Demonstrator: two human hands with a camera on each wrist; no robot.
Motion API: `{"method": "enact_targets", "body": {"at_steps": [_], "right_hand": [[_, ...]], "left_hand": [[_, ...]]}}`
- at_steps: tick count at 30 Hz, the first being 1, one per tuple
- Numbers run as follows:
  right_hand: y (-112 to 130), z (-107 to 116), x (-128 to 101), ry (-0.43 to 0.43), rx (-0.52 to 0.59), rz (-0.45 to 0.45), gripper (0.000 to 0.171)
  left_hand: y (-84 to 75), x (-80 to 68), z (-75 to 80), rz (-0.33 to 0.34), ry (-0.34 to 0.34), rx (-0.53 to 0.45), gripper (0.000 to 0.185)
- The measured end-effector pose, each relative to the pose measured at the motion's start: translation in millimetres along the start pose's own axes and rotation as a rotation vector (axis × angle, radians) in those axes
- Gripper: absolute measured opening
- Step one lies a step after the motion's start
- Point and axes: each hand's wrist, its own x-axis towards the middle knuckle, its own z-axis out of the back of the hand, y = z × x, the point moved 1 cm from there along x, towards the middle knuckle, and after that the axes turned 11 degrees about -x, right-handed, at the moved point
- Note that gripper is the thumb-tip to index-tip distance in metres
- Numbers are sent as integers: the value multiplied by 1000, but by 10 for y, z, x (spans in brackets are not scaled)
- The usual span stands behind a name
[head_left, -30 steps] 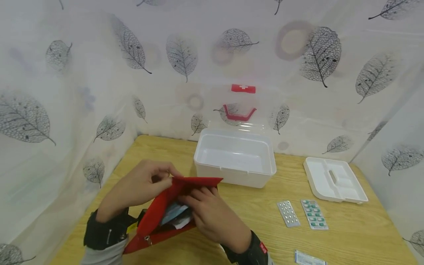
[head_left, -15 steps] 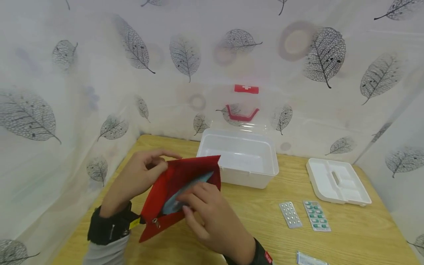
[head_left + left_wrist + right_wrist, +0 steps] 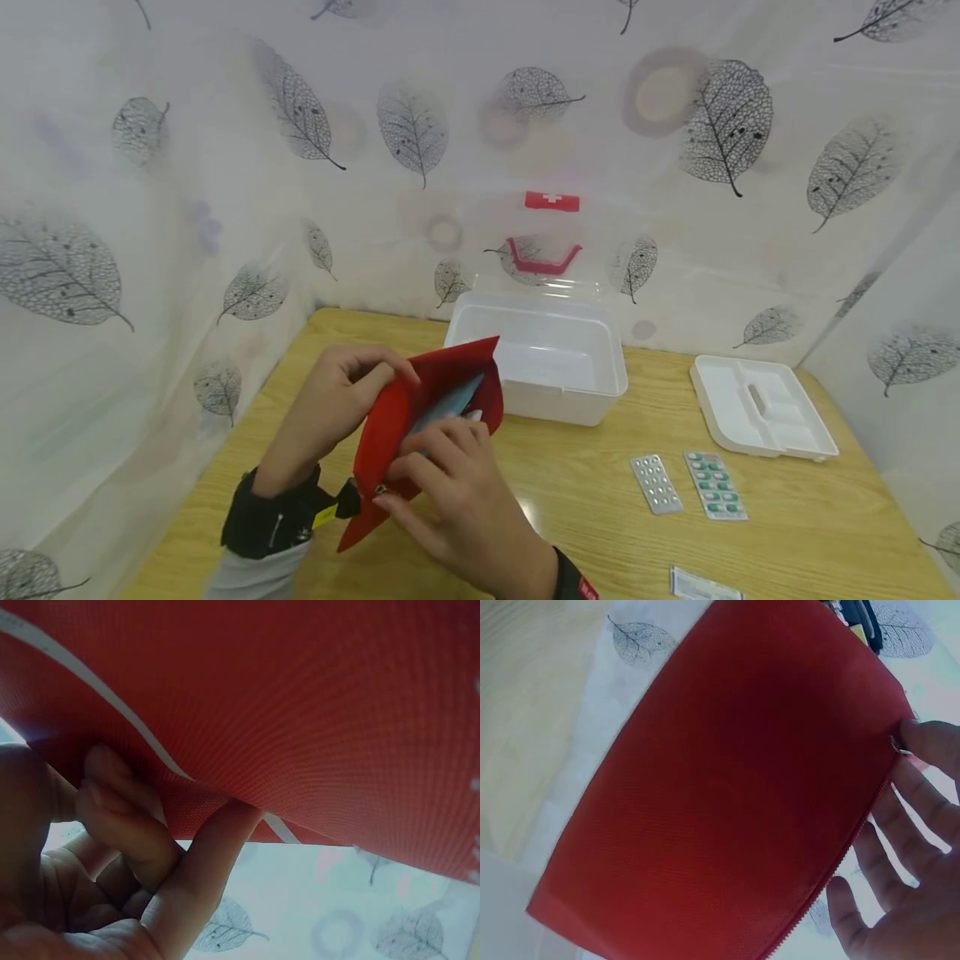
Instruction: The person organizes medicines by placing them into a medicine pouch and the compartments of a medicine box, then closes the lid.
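The red pouch (image 3: 420, 417) has tilted steeper; left hand (image 3: 341, 400) pinches its rim, right hand (image 3: 442, 483) pinches its zipper pull.

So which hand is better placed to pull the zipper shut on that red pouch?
The right hand, probably: its fingers sit by the zipper pull at the open mouth of the red pouch, while the left hand grips the pouch's top edge, steadying it.
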Motion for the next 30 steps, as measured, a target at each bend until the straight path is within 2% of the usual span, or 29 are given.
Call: {"method": "enact_targets", "body": {"at_steps": [5, 8, 12, 17, 23, 25, 27, 30], "right_hand": [[-40, 51, 4, 2, 10, 52, 13], [-56, 73, -4, 48, 44, 46, 10], [-77, 103, -38, 111, 107, -29, 11], [-103, 121, -52, 72, 99, -49, 2], [-161, 149, -47, -9, 96, -146, 6], [-183, 153, -37, -24, 99, -179, 9], [-201, 155, -28, -31, 105, -206, 11], [-218, 153, -16, -36, 103, -228, 10]], "left_hand": [[40, 34, -54, 15, 75, 11, 23], [64, 43, -74, 10, 186, 36, 24], [95, 61, -107, 5, 355, 101, 20], [91, 45, -121, 4, 483, 158, 24], [-4, -103, -85, -10, 583, 153, 41], [-37, -139, -88, -16, 602, 138, 38], [-71, -158, -97, -44, 595, 162, 27], [-108, -170, -112, -131, 542, 235, 14]]}}
